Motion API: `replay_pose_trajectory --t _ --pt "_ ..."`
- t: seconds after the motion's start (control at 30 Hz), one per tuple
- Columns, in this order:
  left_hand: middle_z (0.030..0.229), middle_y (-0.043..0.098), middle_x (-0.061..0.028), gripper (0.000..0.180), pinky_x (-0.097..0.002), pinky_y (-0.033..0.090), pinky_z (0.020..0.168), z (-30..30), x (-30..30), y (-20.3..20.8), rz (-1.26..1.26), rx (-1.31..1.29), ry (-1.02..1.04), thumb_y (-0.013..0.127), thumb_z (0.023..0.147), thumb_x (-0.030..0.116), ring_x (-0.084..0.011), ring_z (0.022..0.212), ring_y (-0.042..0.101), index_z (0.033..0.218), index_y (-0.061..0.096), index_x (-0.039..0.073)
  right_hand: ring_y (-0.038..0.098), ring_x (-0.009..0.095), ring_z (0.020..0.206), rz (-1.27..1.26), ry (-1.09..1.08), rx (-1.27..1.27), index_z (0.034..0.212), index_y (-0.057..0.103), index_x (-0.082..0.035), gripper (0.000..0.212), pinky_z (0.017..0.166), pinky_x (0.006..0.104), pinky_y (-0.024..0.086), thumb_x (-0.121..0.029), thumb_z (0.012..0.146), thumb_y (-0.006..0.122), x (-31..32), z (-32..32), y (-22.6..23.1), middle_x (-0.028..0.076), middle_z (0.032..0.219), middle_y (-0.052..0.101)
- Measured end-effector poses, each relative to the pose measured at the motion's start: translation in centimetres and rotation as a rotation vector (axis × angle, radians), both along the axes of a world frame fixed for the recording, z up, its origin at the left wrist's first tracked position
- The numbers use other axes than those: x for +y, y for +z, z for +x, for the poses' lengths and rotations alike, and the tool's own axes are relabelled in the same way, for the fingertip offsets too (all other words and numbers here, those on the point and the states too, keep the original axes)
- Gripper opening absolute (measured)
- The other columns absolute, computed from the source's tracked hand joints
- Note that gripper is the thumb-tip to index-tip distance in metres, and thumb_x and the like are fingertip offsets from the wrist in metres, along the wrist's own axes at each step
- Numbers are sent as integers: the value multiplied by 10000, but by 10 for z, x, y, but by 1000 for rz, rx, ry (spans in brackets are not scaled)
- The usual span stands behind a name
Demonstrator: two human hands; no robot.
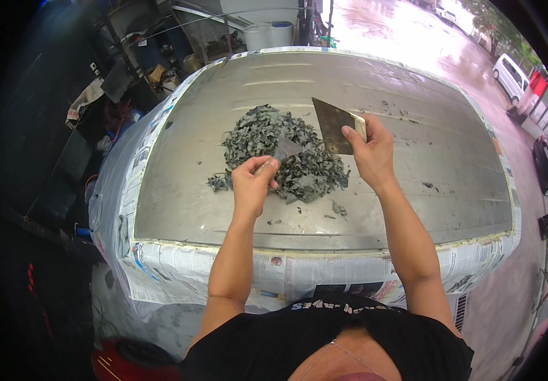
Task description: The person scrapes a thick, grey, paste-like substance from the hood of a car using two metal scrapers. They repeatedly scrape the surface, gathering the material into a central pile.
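While our left hand (253, 183) pinches the handle of a small scraper (288, 148) over the heap of dark flakes (266, 127), our right hand (374, 149) grips a broad scraper (331, 126) by its pale handle, thumb against the blade's base. The heap sits on the metal panel (426, 152), nearer its left edge than its right, with loose flakes (429, 185) scattered toward the right edge. We judge it best to keep both blades low and nearly flat, work in short strokes toward the heap's middle, and avoid snagging the newspaper (223, 265) along the near edge. Our left fingers cover most of the small scraper's handle, and we cannot tell whether its blade touches the flakes. The heap hides the metal beneath it, and the broad scraper's other face is out of sight.
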State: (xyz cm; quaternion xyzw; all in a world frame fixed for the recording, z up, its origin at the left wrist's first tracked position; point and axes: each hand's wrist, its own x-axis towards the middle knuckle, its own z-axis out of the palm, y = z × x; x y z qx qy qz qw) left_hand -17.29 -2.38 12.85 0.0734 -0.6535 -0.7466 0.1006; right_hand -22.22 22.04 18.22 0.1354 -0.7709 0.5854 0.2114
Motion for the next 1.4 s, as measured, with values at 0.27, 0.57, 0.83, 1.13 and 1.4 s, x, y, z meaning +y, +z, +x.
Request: replay_pose_trajectory --t 0.27,0.57,0.83,1.13,1.4 --pt "805 714 -82 306 -258 471 531 10 16 -7 -274 62 33 752 882 162 -104 575 616 1080 703 -66 476 58 685 -196 12 10 1010 648 -30 166 603 244 403 -153 932 728 -21 11 12 -48 765 569" --pt "945 717 -81 304 -266 535 695 26 10 -4 -442 220 21 786 845 85 -116 812 662 1115 708 -33 492 70 696 -584 -11 257 1054 659 -41 202 652 245 428 -187 934 733 24 -12 37 -37 806 608" --pt "1007 686 -84 355 -358 537 758 27 -5 14 -1042 606 216 765 737 -17 -271 857 664 1084 725 49 639 119 830 -315 -33 -52 1158 632 22 273 762 284 524 -182 979 665 51 -18 15 53 987 694" --pt "1007 678 -14 357 -342 440 678 17 -2 17 -1297 1125 -8 711 690 -13 -207 844 624 1024 724 113 686 147 926 -690 458 -550 1217 622 -8 293 829 330 584 -198 995 646 27 -14 -4 64 1068 695" --pt "1016 673 -30 366 -353 461 680 4 -3 7 -1057 1024 136 734 698 -43 -231 840 621 1033 721 105 650 147 953 -502 339 -682 1255 615 -20 372 829 303 542 -229 956 690 23 0 -52 56 1084 684"
